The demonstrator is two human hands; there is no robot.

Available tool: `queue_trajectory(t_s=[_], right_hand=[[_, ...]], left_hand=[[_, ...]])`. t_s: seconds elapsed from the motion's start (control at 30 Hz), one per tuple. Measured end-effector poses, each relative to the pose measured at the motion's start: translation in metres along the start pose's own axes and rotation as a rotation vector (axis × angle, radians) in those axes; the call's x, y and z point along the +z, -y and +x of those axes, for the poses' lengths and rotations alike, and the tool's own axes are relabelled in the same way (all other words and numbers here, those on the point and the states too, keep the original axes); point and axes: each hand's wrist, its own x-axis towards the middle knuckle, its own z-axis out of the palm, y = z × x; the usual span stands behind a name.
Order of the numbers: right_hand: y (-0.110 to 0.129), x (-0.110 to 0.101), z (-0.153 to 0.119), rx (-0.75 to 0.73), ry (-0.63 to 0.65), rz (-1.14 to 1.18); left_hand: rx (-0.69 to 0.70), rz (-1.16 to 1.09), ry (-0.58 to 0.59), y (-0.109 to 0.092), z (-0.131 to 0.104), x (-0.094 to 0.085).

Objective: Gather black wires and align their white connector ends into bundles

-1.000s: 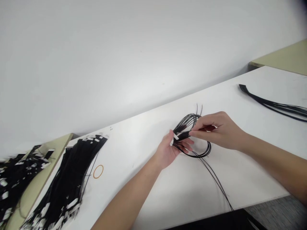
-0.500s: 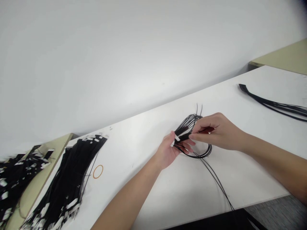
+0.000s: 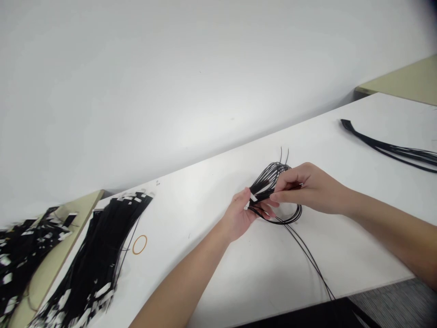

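Single head-worn view, taken from above your side of the white table (image 3: pixel 246 273), facing forward and down. At arm's length, your left hand (image 3: pixel 237 216) and right hand (image 3: pixel 312 189) lie right of and below centre; your left forearm (image 3: pixel 191 278) enters from the lower edge, your right forearm (image 3: pixel 389 228) from the right. Beyond, the pale wall (image 3: pixel 170 91) fills most of the upper half. The table's far edge slants upward to the right across your view.

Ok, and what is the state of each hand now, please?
Left hand: closed, holding the looped bundle of thin black cables with white labels.
Right hand: closed, pinching the same bundle.
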Motion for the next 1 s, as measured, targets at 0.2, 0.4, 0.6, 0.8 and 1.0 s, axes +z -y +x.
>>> queue_trajectory(t_s=[0.2,0.4,0.6,0.8,1.0], right_hand=[[0.0006,-0.0017,0.0039,0.134,-0.011,0.209],[-0.0009,-0.0026,0.0066,0.205,-0.011,0.269],[-0.0063,-0.0041,0.0087,0.233,-0.017,0.253],[-0.0080,-0.0052,0.0082,0.246,-0.014,0.268],[-0.0055,-0.0039,0.0089,0.269,-0.019,0.269]], left_hand=[[0.017,0.057,0.009,0.0007,-0.0004,0.0010],[0.029,0.111,0.006,0.0000,-0.0013,0.0045],[0.047,0.136,-0.005,-0.0005,-0.0025,0.0087],[0.051,0.157,0.000,0.0020,-0.0013,0.0080],[0.068,0.185,0.009,0.0023,-0.0019,0.0078]])
